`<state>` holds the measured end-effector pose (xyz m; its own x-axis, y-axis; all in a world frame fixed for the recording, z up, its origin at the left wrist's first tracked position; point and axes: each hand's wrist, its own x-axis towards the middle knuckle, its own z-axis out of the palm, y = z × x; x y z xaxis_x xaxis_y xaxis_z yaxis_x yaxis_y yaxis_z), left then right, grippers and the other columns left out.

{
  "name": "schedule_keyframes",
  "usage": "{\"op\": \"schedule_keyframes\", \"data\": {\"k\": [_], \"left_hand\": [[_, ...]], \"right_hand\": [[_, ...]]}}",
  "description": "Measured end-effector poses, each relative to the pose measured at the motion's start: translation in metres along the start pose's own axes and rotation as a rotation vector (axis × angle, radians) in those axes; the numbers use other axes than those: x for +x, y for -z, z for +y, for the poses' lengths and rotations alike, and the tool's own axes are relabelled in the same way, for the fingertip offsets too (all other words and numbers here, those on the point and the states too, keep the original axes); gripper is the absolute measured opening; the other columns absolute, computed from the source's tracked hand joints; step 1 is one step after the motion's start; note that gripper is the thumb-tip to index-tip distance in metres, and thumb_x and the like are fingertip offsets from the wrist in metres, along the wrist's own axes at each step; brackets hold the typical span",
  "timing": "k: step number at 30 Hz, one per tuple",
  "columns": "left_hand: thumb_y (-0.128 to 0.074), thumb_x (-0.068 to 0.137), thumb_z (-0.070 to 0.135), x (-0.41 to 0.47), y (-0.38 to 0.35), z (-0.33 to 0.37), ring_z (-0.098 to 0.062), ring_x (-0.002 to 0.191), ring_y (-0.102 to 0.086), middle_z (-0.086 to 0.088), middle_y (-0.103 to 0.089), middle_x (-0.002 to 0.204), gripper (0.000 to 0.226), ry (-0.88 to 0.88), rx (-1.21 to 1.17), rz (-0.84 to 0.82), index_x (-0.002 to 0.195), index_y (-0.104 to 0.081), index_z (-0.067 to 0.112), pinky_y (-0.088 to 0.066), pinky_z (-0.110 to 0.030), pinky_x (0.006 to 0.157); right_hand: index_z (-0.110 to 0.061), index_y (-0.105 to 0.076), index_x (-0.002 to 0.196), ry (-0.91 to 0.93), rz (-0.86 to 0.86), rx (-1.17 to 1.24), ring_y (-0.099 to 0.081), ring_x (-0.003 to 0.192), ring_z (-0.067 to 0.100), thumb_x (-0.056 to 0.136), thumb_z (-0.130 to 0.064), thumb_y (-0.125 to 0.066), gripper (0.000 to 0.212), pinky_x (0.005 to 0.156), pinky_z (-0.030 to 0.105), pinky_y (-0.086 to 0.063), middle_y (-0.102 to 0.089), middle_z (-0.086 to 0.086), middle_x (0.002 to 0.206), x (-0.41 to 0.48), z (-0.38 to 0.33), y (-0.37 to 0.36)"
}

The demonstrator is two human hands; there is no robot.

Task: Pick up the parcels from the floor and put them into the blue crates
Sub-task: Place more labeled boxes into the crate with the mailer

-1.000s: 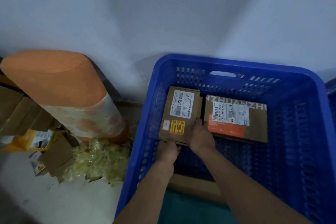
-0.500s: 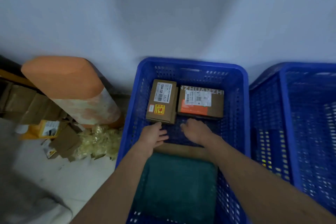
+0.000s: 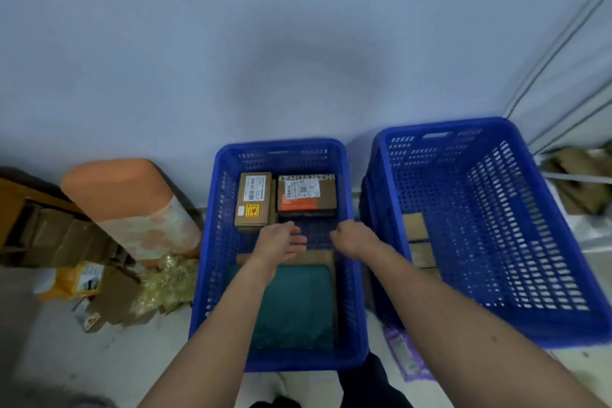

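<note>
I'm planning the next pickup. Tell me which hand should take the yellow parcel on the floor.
Left. The left hand is open and empty over the left crate, on the same side as the yellow parcel; the right hand would have to cross it.

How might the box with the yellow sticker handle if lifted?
Probably stiff: the box is flat-sided cardboard with crisp edges. Unlikely to roll or tip, since it lies flat in the crate. Its sticker may be a fragile mark, so perhaps delicate inside.
</note>
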<state>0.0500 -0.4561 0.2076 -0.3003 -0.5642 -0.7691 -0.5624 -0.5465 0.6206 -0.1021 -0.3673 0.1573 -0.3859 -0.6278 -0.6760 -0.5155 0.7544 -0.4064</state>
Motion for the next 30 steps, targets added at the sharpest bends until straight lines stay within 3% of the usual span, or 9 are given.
{"op": "schedule_keyframes", "data": {"k": [2,6,10,12,14,18,21,26,30], "left_hand": [[-0.045,0.105,0.029,-0.013,-0.005,0.002,-0.027,0.097,-0.072,-0.011,-0.076,0.102,0.032,-0.057,0.084,-0.023,0.115,-0.065,0.006,-0.053,-0.041,0.093],[-0.047,0.103,0.024,-0.042,-0.009,0.001,-0.026,0.090,-0.071,-0.014,-0.074,0.106,0.031,-0.167,0.240,-0.086,0.113,-0.066,0.002,-0.053,-0.036,0.086],[-0.044,0.104,0.013,-0.085,-0.011,-0.014,-0.018,0.062,-0.056,-0.018,-0.063,0.090,0.023,-0.299,0.320,-0.173,0.102,-0.060,-0.003,-0.044,-0.013,0.040],[-0.042,0.103,0.008,-0.102,-0.017,-0.027,-0.011,0.049,-0.051,-0.012,-0.053,0.074,0.022,-0.327,0.356,-0.259,0.087,-0.056,0.003,-0.037,-0.013,0.032],[-0.041,0.102,0.003,-0.116,-0.026,-0.044,-0.008,0.042,-0.045,-0.007,-0.044,0.066,0.028,-0.331,0.384,-0.323,0.076,-0.050,0.007,-0.032,-0.013,0.032],[-0.049,0.100,0.012,-0.143,-0.051,-0.079,-0.016,0.054,-0.053,-0.012,-0.061,0.078,0.022,-0.375,0.545,-0.367,0.081,-0.060,0.007,-0.041,-0.018,0.044],[-0.052,0.097,0.013,-0.164,-0.076,-0.103,-0.017,0.056,-0.054,-0.012,-0.062,0.080,0.018,-0.373,0.574,-0.418,0.083,-0.061,0.006,-0.040,-0.016,0.041],[-0.053,0.097,0.021,-0.191,-0.122,-0.152,-0.019,0.067,-0.063,-0.010,-0.071,0.086,0.021,-0.365,0.667,-0.498,0.085,-0.065,0.009,-0.046,-0.027,0.062],[-0.051,0.099,0.017,-0.219,-0.167,-0.194,-0.018,0.064,-0.060,-0.008,-0.067,0.082,0.021,-0.343,0.684,-0.503,0.091,-0.066,0.005,-0.046,-0.020,0.050]], "right_hand": [[-0.008,-0.054,0.085,-0.032,0.067,0.023,-0.053,0.079,0.026,0.099,-0.036,-0.040,0.035,0.068,0.033,-0.042,-0.058,0.013,0.094,-0.025,0.007,0.006],[-0.012,-0.045,0.069,-0.102,0.208,0.074,-0.054,0.078,0.029,0.097,-0.031,-0.042,0.034,0.066,0.033,-0.039,-0.055,0.012,0.086,-0.084,0.025,0.004],[-0.007,-0.059,0.084,-0.173,0.298,0.080,-0.060,0.094,0.035,0.097,-0.029,-0.041,0.031,0.074,0.033,-0.044,-0.059,0.016,0.098,-0.150,0.040,-0.015],[-0.005,-0.059,0.085,-0.209,0.348,0.095,-0.057,0.091,0.034,0.099,-0.029,-0.040,0.033,0.073,0.033,-0.042,-0.059,0.018,0.102,-0.183,0.053,-0.029],[-0.007,-0.059,0.087,-0.265,0.391,0.125,-0.054,0.086,0.032,0.097,-0.030,-0.042,0.031,0.071,0.032,-0.039,-0.061,0.017,0.099,-0.216,0.071,-0.049],[-0.010,-0.057,0.081,-0.378,0.422,0.172,-0.057,0.082,0.030,0.093,-0.032,-0.042,0.029,0.070,0.033,-0.044,-0.063,0.011,0.092,-0.277,0.111,-0.086],[-0.010,-0.057,0.082,-0.450,0.442,0.185,-0.060,0.092,0.032,0.094,-0.031,-0.042,0.028,0.074,0.033,-0.044,-0.065,0.012,0.100,-0.321,0.144,-0.111],[-0.009,-0.063,0.116,-0.586,0.468,0.201,-0.060,0.110,0.033,0.096,-0.033,-0.043,0.037,0.086,0.033,-0.047,-0.064,0.015,0.123,-0.384,0.206,-0.152],[-0.008,-0.062,0.118,-0.638,0.450,0.229,-0.059,0.113,0.032,0.097,-0.031,-0.041,0.038,0.085,0.031,-0.044,-0.063,0.015,0.125,-0.431,0.262,-0.184]]}}
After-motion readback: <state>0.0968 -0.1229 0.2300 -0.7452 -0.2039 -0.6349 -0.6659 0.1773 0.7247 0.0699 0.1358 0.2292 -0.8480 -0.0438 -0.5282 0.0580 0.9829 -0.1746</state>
